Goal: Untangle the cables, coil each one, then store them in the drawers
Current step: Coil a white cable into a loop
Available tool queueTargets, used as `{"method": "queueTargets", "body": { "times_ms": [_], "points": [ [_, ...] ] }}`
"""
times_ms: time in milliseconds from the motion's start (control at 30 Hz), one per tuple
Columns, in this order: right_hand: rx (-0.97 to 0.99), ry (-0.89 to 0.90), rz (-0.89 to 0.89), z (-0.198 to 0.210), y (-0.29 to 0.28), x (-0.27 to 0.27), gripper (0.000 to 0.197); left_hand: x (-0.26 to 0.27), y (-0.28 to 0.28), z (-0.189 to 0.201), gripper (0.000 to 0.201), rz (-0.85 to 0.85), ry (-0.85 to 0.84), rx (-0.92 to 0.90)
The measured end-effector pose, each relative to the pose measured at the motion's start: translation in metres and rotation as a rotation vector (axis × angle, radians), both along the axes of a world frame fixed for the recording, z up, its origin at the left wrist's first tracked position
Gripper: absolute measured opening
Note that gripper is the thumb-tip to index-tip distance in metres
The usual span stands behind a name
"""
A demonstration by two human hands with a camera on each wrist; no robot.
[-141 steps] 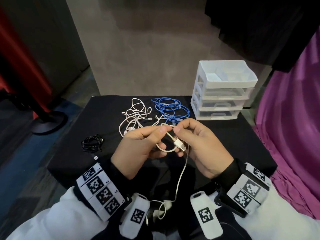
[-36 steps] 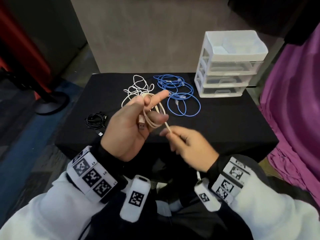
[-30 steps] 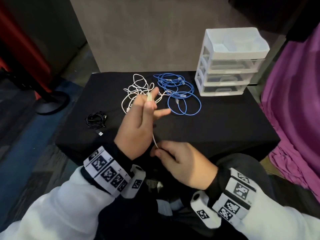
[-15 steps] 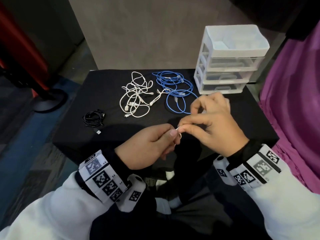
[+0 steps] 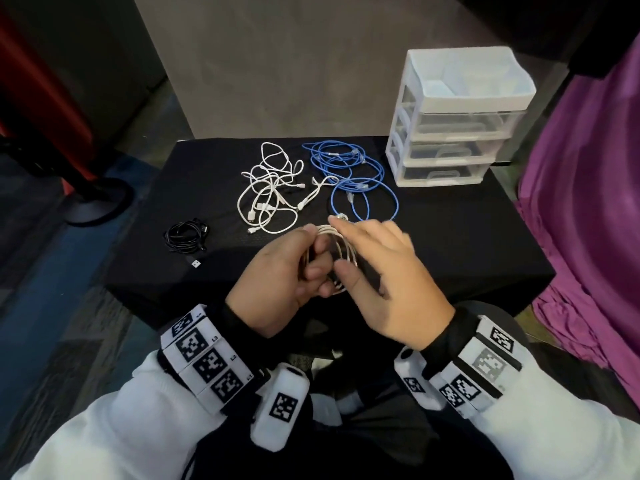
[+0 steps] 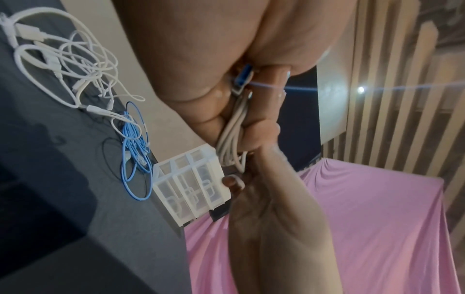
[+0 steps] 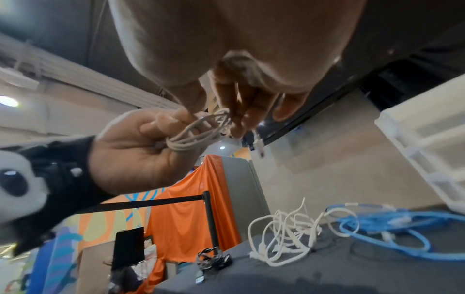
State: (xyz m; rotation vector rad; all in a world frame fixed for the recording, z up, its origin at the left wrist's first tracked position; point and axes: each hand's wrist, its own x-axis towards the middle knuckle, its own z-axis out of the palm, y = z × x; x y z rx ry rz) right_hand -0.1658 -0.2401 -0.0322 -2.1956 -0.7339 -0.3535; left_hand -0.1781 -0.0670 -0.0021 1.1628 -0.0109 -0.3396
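Head view first, and we start at the far left of the black table (image 5: 450,244), where a small black cable bundle (image 5: 187,233) lies alone near the edge. To its right we see the tangle of white cables (image 5: 268,199) and, just beside it, the blue cables (image 5: 356,178) in loose loops, one white lead reaching across to them. Nearer to us, above the table's front edge, our left hand (image 5: 277,282) grips the coiled white cable (image 5: 332,233), fingers curled round the bunched loops; the right wrist view shows the strands gathered in that fist (image 7: 141,149). Our right hand (image 5: 388,282) sits just right of the coil, thumb and fingertips touching its loops, the other fingers spread and fairly straight; we cannot tell whether it truly pinches a strand. A plug end of the coil (image 7: 259,147) dangles free below those fingers. Far right, at the table's back corner, stands the white drawer unit (image 5: 457,116), its three clear drawers pushed in.
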Motion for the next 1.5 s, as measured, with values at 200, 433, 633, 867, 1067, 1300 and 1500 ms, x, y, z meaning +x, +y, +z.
{"method": "queueTargets", "body": {
  "times_ms": [200,433,633,867,1067,1300,1500],
  "points": [
    [0.316,0.270,0.063,-0.001,0.000,0.004,0.042,-0.002,0.002,-0.001,0.036,-0.032,-0.038,0.029],
    [0.617,0.574,0.134,0.012,0.004,0.003,0.027,-0.001,-0.001,-0.001,0.036,0.017,-0.152,0.145],
    [0.762,0.632,0.142,0.016,0.009,0.001,0.027,0.000,-0.006,-0.008,0.036,0.196,-0.241,0.207],
    [0.814,0.670,0.116,0.014,0.012,0.002,0.026,-0.001,-0.006,-0.014,0.039,0.220,-0.194,0.127],
    [0.927,0.643,0.028,0.012,0.019,0.003,0.032,-0.002,-0.016,-0.015,0.040,0.243,-0.180,0.129],
    [0.920,0.698,0.003,0.013,0.016,0.005,0.037,0.002,-0.017,-0.021,0.034,0.292,-0.272,0.165],
    [0.980,0.818,0.118,0.021,0.009,0.004,0.028,0.009,-0.006,-0.016,0.038,0.220,-0.168,0.153]
  ]
}}
